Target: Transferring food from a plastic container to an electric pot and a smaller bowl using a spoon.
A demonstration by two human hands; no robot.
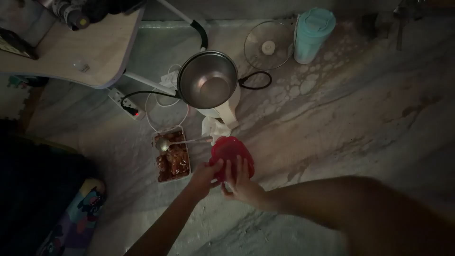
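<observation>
Both my hands hold a red plastic lid (230, 152) just above the marbled floor. My left hand (204, 176) grips its left edge, and my right hand (242, 185) spreads its fingers over the lower right part. Just left of the lid sits a clear rectangular container (172, 161) of brown sauced food with a metal spoon (165, 144) resting across its top end. A crumpled white tissue (214, 128) lies above the lid.
An electric cooking pot (208, 80) with a steel bowl stands farther back, its cord running to a power strip (127, 105). A glass lid (268, 45) and a teal tumbler (311, 34) stand at the back. A low wooden table (80, 52) is at upper left, a patterned cushion (76, 223) at lower left.
</observation>
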